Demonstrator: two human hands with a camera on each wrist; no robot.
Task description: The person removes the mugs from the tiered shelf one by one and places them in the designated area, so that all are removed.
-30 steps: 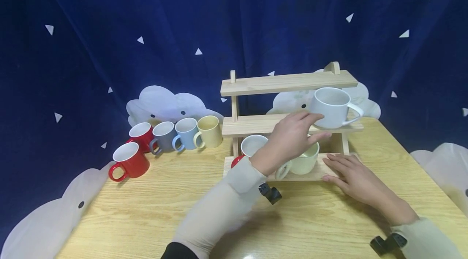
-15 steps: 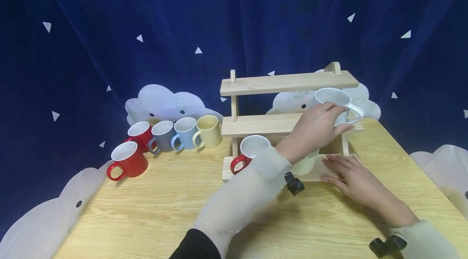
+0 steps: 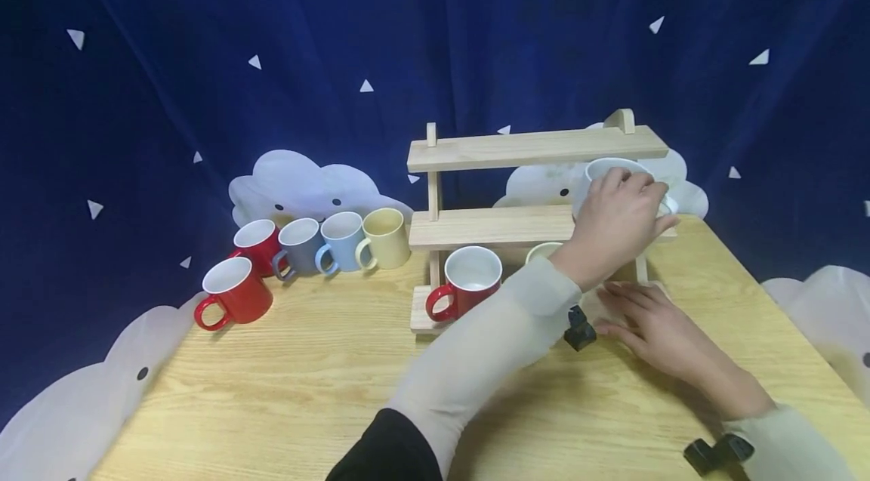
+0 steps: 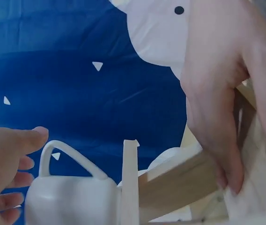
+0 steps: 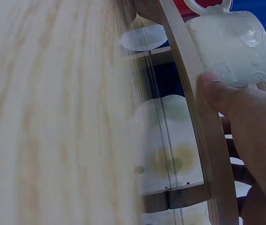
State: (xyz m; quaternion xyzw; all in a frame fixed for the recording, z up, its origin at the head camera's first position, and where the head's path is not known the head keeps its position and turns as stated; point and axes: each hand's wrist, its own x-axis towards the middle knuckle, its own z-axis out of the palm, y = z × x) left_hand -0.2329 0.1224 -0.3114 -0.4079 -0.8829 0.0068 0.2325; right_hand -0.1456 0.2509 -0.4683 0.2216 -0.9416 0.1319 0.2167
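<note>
A white mug (image 4: pixel 72 201) sits at the right end of the middle shelf (image 3: pixel 489 228) of a wooden rack. Over its near side reaches my left hand (image 3: pixel 615 217), fingers at the rim and thumb beside the handle; it hides most of the mug in the head view. In the left wrist view that hand's fingers (image 4: pixel 11 201) are loosely bent alongside the mug. My right hand (image 3: pixel 655 330) rests on the right end of the bottom shelf, fingers spread, thumb by its front edge. Close by stands a cream mug (image 5: pixel 231 47), largely covered by the left sleeve in the head view.
A red mug (image 3: pixel 473 286) stands at the bottom shelf's left end. Left of the rack, a yellow mug (image 3: pixel 385 239), a light blue mug (image 3: pixel 345 243), a grey-blue mug (image 3: pixel 301 247) and two red ones line the table (image 3: pixel 306 390). A dark blue curtain (image 3: pixel 340 13) hangs behind.
My left hand has moved right across the front of the white mug, from its left side toward its handle. The right hand stays on the bottom shelf. The head view has tipped slightly.
</note>
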